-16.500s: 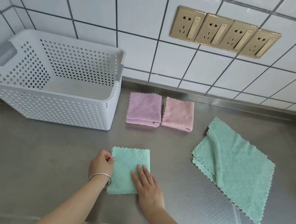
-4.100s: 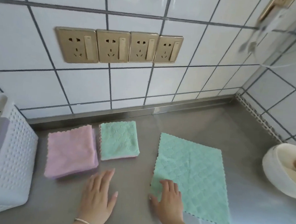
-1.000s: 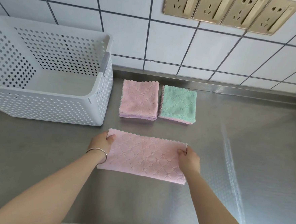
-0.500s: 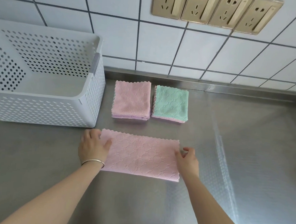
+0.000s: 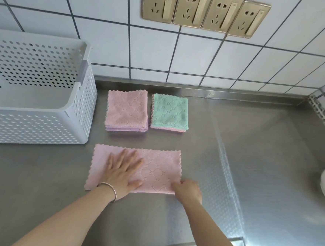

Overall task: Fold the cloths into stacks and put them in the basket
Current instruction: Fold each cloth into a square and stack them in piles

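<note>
Cloth [image 5: 158,172] long axis left-right | left hand [image 5: 122,173] flat on it | right fingers [image 5: 176,185] pinch corner

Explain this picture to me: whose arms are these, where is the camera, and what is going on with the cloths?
No machine here: these are a person's bare arms, filmed by a camera on their head looking down at a steel counter. The left hand lies flat on a pink cloth folded to a long strip; the right hand pinches its near right corner. Behind it sit two folded stacks, one pink-topped, one green-topped. The white basket on the left holds no cloths in the part visible.
</note>
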The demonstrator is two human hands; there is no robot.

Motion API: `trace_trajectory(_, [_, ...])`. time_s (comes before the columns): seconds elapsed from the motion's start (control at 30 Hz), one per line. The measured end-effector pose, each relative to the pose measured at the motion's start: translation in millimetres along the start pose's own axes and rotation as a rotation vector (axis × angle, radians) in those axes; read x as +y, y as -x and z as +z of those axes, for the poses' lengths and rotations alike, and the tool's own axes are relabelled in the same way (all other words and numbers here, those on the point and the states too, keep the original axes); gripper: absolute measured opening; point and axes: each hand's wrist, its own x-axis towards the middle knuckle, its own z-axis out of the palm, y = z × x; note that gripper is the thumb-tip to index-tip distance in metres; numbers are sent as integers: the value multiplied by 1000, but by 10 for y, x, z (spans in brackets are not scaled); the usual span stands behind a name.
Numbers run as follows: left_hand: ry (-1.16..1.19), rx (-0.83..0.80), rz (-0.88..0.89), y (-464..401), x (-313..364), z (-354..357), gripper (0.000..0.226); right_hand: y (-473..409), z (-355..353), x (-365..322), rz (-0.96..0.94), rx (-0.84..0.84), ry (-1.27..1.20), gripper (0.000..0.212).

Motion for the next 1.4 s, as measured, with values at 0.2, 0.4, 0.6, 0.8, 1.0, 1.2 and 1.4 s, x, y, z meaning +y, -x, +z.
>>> trace_trajectory(0.2, [88, -61, -36, 10, 280, -437, 69, 260, 38, -98, -170, 179, -186, 7])
trace_trajectory(0.4, [889, 126, -104, -72, 755, -1000, 16, 463, 143, -309, -373, 337, -236, 10])
trace_trajectory(0.6, [833, 143, -286, -184, 753, -1050, 7, 567, 237, -423, -465, 338, -259, 14])
trace_trajectory(0.8, [817, 149, -327, -171, 719, -1079, 6, 598, 332, -460, -536, 358, -157, 16])
trace_trajectory(1.0, [715, 149, -253, -189, 625, -1193, 17, 547, 375, -472, -877, 546, -64, 14])
trace_trajectory(1.2, [558, 294, -250, -51, 441, -1171, 11, 506, 519, -400, -1073, 539, -74, 45])
trace_trajectory(1.4, [681, 442, -306, 152, 168, -1077, 33, 368, 792, -429, -944, 377, 123, 75])
